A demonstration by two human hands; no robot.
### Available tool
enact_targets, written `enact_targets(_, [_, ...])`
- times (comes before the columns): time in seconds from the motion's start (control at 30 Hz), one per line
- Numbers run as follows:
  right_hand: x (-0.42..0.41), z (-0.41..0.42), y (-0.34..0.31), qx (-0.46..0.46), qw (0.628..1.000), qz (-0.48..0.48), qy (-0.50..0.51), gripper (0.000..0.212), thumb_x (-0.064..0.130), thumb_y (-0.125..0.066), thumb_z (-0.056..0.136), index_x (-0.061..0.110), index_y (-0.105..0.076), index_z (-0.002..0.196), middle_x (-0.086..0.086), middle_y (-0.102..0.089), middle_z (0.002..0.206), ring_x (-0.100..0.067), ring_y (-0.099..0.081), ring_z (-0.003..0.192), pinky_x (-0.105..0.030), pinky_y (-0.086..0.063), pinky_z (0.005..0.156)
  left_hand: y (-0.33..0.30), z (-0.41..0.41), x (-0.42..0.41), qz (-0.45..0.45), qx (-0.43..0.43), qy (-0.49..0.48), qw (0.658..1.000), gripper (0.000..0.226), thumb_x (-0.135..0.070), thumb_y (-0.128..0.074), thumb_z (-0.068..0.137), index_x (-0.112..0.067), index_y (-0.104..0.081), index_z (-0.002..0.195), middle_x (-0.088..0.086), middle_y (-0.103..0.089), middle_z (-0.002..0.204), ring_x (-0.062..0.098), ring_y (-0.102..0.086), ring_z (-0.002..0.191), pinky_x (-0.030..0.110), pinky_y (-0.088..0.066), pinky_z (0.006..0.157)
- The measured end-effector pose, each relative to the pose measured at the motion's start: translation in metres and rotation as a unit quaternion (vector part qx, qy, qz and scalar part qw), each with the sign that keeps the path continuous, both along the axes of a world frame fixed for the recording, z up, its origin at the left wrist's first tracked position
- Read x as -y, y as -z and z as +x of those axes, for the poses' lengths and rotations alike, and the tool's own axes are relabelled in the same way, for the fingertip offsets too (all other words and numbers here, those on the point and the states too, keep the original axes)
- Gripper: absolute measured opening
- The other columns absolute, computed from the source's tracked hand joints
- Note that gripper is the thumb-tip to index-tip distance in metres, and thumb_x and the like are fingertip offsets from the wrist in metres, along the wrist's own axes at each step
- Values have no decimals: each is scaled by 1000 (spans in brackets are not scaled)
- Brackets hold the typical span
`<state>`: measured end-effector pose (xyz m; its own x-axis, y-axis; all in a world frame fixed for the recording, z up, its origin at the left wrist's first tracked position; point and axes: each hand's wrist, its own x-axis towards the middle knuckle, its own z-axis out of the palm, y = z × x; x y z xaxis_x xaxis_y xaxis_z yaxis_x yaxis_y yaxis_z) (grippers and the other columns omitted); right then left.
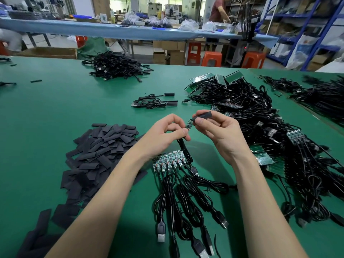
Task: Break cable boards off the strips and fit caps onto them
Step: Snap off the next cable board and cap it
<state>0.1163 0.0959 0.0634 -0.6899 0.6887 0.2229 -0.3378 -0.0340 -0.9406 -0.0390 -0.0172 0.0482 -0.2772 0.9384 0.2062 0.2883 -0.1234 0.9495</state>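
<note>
Left hand point(163, 134): fingers curled, thumb and fingertips pinched together on the black cable just below a single small green cable board point(189, 125). The board stands free above the pinch, tilted up toward the right hand; the cable drops from the hand to the table.

Right hand point(217, 130): thumb and forefinger closed on a black cap point(202, 115), a short flat sleeve, held level. The cap's open end meets the tip of the cable board; whether the board has entered it cannot be told. Remaining fingers loosely bent beneath.

Landmark: board strip point(168, 161), a row of green boards joined side by side, lying on the green table point(55, 101) directly below the two hands. Its black USB cables point(188, 203) fan toward the viewer, plugs at the near ends.

Left of the strip: loose pile of caps point(100, 146), flat black sleeves, overlapping.

Right of the strip: large heap of strips with cables point(260, 131), tangled, green boards showing at the edges.

Beyond the strip, past the hands: two capped cables point(156, 101), lying side by side.

Farther beyond, to the left: heap of black cables point(115, 66).
</note>
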Motion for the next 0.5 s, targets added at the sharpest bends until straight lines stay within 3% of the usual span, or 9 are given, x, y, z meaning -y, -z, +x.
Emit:
enact_targets(0.2, [-4, 5, 0, 31, 998, 52, -7, 15, 10, -81, 74, 16, -81, 88, -8, -77, 92, -14, -70, 87, -23, -56, 83, -2, -2, 5, -5, -26, 22, 999, 14, -31, -65, 89, -22, -56, 95, -1, -77, 83, 22, -66, 104, 47, -40, 109])
enact_targets(0.5, [-14, 22, -2, 94, 990, 86, -66, 20, 17, -82, 68, 17, -81, 88, -9, -78, 93, -13, -71, 84, -22, -56, 81, -4, -1, 10, -18, -46, 69, 996, 14, -23, -65, 92, -14, -53, 91, 3, -77, 88, 16, -65, 95, 52, -43, 102])
